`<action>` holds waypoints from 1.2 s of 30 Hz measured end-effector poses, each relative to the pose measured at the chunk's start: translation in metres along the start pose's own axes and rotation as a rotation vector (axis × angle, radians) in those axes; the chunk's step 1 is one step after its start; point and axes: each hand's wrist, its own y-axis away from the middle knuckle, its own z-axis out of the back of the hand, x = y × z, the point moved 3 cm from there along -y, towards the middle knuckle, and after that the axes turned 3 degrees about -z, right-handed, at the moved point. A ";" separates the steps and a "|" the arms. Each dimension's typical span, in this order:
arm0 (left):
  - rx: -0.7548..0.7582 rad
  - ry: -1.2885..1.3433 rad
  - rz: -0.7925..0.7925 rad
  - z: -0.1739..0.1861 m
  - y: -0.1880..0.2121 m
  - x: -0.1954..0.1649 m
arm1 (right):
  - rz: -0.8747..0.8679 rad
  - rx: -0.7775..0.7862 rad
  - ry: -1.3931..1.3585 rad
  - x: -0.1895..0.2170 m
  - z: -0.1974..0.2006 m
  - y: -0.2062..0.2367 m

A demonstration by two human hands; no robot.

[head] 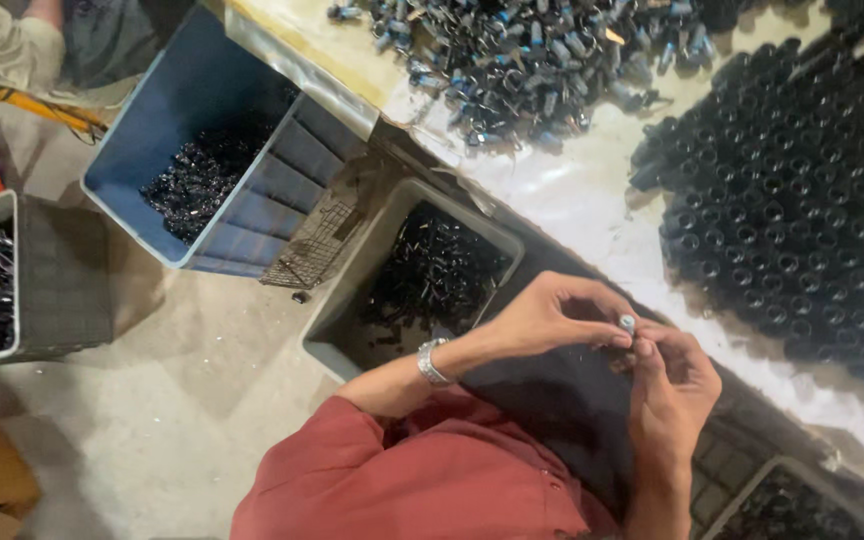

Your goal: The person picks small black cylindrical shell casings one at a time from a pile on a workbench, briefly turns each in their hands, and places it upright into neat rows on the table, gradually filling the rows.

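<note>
My left hand (562, 318) and my right hand (674, 385) meet just off the near edge of the counter (572, 200), above my lap. Both pinch the same small part (627, 323): the thumb and fingertips of my left hand close on it from one side, and the fingers of my right hand press in from below. Only a pale, rounded tip of the part shows between my fingers; the rest is hidden. A metal watch (432, 362) sits on my left wrist.

On the counter, a block of black tubes (792, 200) stands upright, packed close together, towards its right end. A loose heap of small dark pieces (532, 50) lies farther along, near the far edge.

Below the counter's edge, on the floor, a grey bin (352, 300) holds dark parts, just beside my left forearm. A blue crate (202, 120) with more dark parts stands beyond it.
</note>
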 end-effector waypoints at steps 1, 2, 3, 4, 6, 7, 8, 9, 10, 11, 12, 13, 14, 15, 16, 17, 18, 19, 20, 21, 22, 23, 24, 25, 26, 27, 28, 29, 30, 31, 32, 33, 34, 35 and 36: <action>-0.021 -0.080 -0.076 -0.002 0.000 0.003 | 0.026 -0.018 -0.013 0.001 0.000 0.002; -0.043 -0.160 -0.149 -0.004 0.000 0.006 | 0.051 -0.036 -0.027 0.002 -0.001 0.003; -0.067 -0.239 -0.219 -0.007 0.001 0.009 | 0.073 -0.043 -0.006 0.003 -0.002 0.006; -0.090 -0.100 -0.162 -0.009 0.001 0.014 | 0.095 -0.054 0.016 0.005 -0.003 0.009; -0.135 0.183 -0.043 -0.014 0.002 0.024 | 0.152 -0.087 0.121 0.012 -0.004 0.015; -0.162 0.203 -0.027 -0.016 0.003 0.026 | 0.190 -0.112 0.199 0.017 -0.004 0.018; -0.190 0.223 -0.012 -0.019 0.005 0.026 | 0.228 -0.136 0.277 0.022 -0.004 0.020; -0.218 0.242 0.002 -0.020 0.007 0.025 | 0.263 -0.130 0.255 0.026 -0.005 0.020; -0.250 -0.079 -0.178 -0.021 0.009 0.017 | 0.296 -0.123 0.233 0.031 -0.006 0.020; -0.276 -0.401 -0.352 -0.023 0.012 0.008 | 0.328 -0.117 0.210 0.034 -0.007 0.020; -0.295 -0.727 -0.527 -0.027 0.015 -0.001 | 0.319 -0.128 0.267 0.036 -0.009 0.019; -0.263 -0.823 -0.645 -0.030 0.018 -0.007 | 0.312 -0.138 0.322 0.037 -0.011 0.019; -0.226 -0.918 -0.764 -0.033 0.020 -0.013 | 0.307 -0.149 0.377 0.038 -0.013 0.018; -0.185 -1.014 -0.884 -0.035 0.022 -0.018 | 0.313 -0.157 0.365 0.039 -0.015 0.018; -0.186 -1.035 -0.894 -0.035 0.022 -0.022 | 0.317 -0.162 0.354 0.041 -0.017 0.018; -0.192 -1.056 -0.902 -0.035 0.023 -0.025 | 0.320 -0.163 0.347 0.043 -0.020 0.019; -0.198 -1.079 -0.910 -0.035 0.023 -0.028 | 0.334 -0.156 0.376 0.045 -0.023 0.020; -0.196 -1.099 -0.914 -0.035 0.024 -0.031 | 0.349 -0.152 0.404 0.047 -0.025 0.021; -0.192 -1.118 -0.916 -0.036 0.025 -0.034 | 0.363 -0.149 0.433 0.050 -0.028 0.023; -0.186 -1.134 -0.917 -0.036 0.025 -0.037 | 0.348 -0.157 0.422 0.051 -0.029 0.024; -0.186 -1.152 -0.942 -0.037 0.026 -0.040 | 0.331 -0.168 0.411 0.052 -0.030 0.026; -0.184 -1.166 -0.965 -0.038 0.027 -0.044 | 0.313 -0.181 0.401 0.052 -0.029 0.026; -0.181 -1.180 -0.987 -0.038 0.027 -0.047 | 0.288 -0.187 0.403 0.051 -0.027 0.026; -0.173 -1.223 -1.021 -0.039 0.025 -0.049 | 0.263 -0.195 0.406 0.050 -0.023 0.025; -0.162 -1.260 -1.053 -0.039 0.023 -0.052 | 0.234 -0.208 0.411 0.047 -0.017 0.024; -0.144 -1.288 -1.083 -0.039 0.020 -0.053 | 0.196 -0.185 0.406 0.043 -0.010 0.021; -0.111 -1.289 -1.128 -0.038 0.016 -0.054 | 0.154 -0.179 0.400 0.038 0.000 0.016; -0.062 -1.269 -1.175 -0.037 0.010 -0.054 | 0.108 -0.196 0.395 0.034 0.012 0.013; -0.011 -1.233 -1.224 -0.039 0.004 -0.054 | -0.114 -0.195 0.165 0.023 0.025 0.004; 0.056 -1.217 -1.225 -0.039 -0.001 -0.051 | -0.317 -0.194 -0.084 0.013 0.037 -0.001; 0.116 -1.211 -1.239 -0.039 -0.007 -0.048 | -0.409 -0.103 -0.260 0.008 0.044 -0.003; 0.171 -1.221 -1.262 -0.038 -0.012 -0.045 | -0.482 0.011 -0.443 0.004 0.048 -0.005; 0.227 -1.199 -1.263 -0.038 -0.017 -0.040 | -0.456 -0.004 -0.385 0.002 0.056 -0.004; 0.280 -1.185 -1.260 -0.037 -0.021 -0.036 | -0.435 -0.014 -0.329 0.001 0.060 -0.003; 0.330 -1.177 -1.257 -0.036 -0.024 -0.031 | -0.419 -0.019 -0.272 0.001 0.062 0.000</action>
